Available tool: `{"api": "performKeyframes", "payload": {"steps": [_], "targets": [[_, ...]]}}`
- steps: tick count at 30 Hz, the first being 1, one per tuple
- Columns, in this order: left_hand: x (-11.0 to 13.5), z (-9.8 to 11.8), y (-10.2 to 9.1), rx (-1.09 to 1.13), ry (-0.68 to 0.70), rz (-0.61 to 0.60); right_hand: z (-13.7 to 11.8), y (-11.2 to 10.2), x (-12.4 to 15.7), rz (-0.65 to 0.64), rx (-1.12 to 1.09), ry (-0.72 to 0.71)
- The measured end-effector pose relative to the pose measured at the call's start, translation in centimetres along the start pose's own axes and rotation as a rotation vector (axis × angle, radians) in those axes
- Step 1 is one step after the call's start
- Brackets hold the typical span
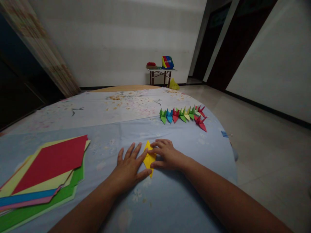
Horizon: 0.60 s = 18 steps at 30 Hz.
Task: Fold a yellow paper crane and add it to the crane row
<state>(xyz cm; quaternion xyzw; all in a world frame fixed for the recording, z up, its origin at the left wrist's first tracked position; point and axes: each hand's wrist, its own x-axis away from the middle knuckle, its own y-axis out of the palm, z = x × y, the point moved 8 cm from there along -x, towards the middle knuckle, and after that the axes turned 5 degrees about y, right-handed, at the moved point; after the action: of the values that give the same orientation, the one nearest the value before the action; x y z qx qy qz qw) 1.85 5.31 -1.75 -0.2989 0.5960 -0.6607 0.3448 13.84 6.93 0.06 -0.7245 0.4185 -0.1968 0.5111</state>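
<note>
A small folded yellow paper (148,158) lies on the pale blue tablecloth (170,200) near the table's front. My left hand (128,168) lies flat beside it, fingers spread, its index finger and thumb resting on the paper's left edge. My right hand (166,154) presses on the paper's right side with curled fingers, fingertips on its upper part. A stack of coloured paper sheets (46,174), red on top, lies to the left of my hands. A row of several folded paper cranes (183,115) in green, blue, red and yellow stands further back on the right.
The round table's edge (233,152) curves off to the right, with tiled floor (267,155) beyond. A small table (160,76) with a colourful box stands against the far wall. A curtain (46,51) hangs at the left.
</note>
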Motion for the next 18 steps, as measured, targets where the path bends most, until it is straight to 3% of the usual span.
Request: {"api": "performKeyframes", "payload": {"steps": [5,8,18], "targets": [[0.2,0.8,-1.5,-0.09,-0.077,0.103,0.3,0.2,-0.1,-0.009,0.003,0.016],[0.4,2.0,-2.3,-0.106,-0.054,0.12,0.3,0.1,-0.2,0.005,0.003,0.024],[0.8,2.4,-1.5,-0.054,-0.005,0.133,0.6,0.0,-0.2,0.014,0.028,0.034]]}}
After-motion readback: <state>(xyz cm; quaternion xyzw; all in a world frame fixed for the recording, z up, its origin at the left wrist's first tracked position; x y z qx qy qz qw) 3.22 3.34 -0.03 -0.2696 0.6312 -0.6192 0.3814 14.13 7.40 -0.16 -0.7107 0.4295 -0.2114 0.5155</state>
